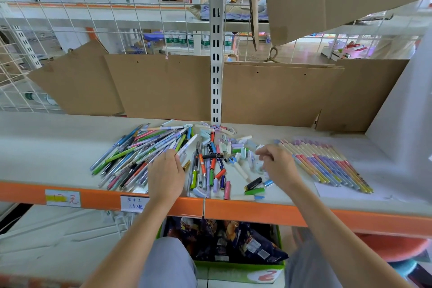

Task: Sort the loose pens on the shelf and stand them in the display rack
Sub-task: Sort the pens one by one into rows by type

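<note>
The person stands at a white shelf with an orange front edge. A big pile of pens lies at about ten o'clock from the hands, fanned out and overlapping. The left hand rests at the pile's right edge, fingers curled, pinching a white pen that points up toward one o'clock. The right hand hovers at three o'clock from it, fingers loosely bent; I cannot tell whether it has hold of anything. Between the hands lie short pens and loose caps, scattered. At three o'clock from the right hand, a row of pastel pens lies side by side, touching. Cardboard sheets lean along the back of the shelf at twelve o'clock, against a wire grid. Two price labels sit on the orange edge. I see no display rack.
</note>
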